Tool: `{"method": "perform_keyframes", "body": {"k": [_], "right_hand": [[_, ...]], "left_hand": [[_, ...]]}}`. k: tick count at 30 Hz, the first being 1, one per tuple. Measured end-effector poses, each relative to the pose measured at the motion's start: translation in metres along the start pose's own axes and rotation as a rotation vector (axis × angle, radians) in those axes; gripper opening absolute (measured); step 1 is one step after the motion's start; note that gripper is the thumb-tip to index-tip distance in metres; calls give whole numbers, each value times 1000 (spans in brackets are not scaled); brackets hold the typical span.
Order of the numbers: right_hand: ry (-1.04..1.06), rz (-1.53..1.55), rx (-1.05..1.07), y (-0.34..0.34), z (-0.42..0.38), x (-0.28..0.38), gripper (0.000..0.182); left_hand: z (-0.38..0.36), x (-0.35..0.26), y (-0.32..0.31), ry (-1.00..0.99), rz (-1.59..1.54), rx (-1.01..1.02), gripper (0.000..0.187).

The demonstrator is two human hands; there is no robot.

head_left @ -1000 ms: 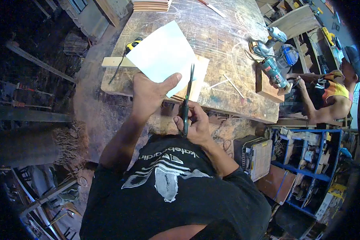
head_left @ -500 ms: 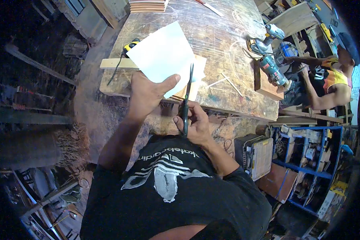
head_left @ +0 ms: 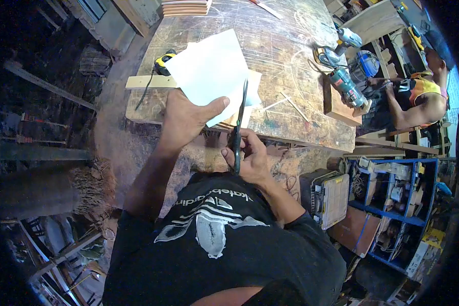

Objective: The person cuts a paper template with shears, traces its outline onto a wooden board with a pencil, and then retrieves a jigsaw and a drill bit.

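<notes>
Head view: the largest item is the worn wooden counter (head_left: 280, 51), its near edge just beyond the person's body. Right of its near corner stands a blue storage rack (head_left: 399, 219), with items in its compartments. A co-worker (head_left: 424, 104) is present beyond the counter's right edge.

A white paper sheet (head_left: 209, 71) is held over the near left part of the counter, one corner pointing far. The left hand (head_left: 186, 120) has it at its near left portion; this grip is narrow, thumb on the upper face, fingers mostly hidden beneath.

To the right, a green router (head_left: 347, 87) rests on a wooden block (head_left: 336, 106). A pale wooden strip (head_left: 147, 82) runs left from beneath the sheet.

Black-handled scissors (head_left: 236, 145) are in the right hand (head_left: 253, 159), its grip curled around the handles. Their long axis runs near to far, tips pointing away from the body. From the right hand, the sheet lies far and left; the blades stand along its near right edge, tips just beside its right corner. Blade contact and blade gap cannot be determined. The left hand is nearer the sheet.

Smallest noted: a yellow-and-black tape measure (head_left: 163, 62), just left of the sheet.
</notes>
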State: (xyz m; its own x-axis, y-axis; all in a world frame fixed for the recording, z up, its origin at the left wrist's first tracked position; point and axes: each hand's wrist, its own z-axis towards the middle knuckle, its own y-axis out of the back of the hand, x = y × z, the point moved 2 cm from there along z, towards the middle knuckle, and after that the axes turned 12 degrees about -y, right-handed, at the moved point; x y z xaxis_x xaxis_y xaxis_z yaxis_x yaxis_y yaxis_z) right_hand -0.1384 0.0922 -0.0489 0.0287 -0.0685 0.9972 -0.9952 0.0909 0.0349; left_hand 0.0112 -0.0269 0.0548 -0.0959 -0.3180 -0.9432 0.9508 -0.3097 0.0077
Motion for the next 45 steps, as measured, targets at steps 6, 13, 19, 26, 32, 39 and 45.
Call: {"method": "perform_keyframes", "body": {"k": [6,13,19,26,32,39,45], "right_hand": [[-10,-43,-6,1,0,8,42],[1,-17,6,1,4,6,41],[26,-14,4,0,6,2,41],[-88,73,33,-2,5,5,40],[4,-14,-2,-2,9,10,42],[-44,9,5,-2,8,10,43],[-23,7,20,1,7,11,42]], "left_hand": [[3,-2,3,21,36,23,33],[4,-5,4,100,39,50,33],[6,-4,7,94,29,57,33],[9,-6,10,132,73,85,34],[8,-6,11,101,68,86,34],[9,-12,12,120,54,96,33],[9,-14,11,120,91,132,33]]}}
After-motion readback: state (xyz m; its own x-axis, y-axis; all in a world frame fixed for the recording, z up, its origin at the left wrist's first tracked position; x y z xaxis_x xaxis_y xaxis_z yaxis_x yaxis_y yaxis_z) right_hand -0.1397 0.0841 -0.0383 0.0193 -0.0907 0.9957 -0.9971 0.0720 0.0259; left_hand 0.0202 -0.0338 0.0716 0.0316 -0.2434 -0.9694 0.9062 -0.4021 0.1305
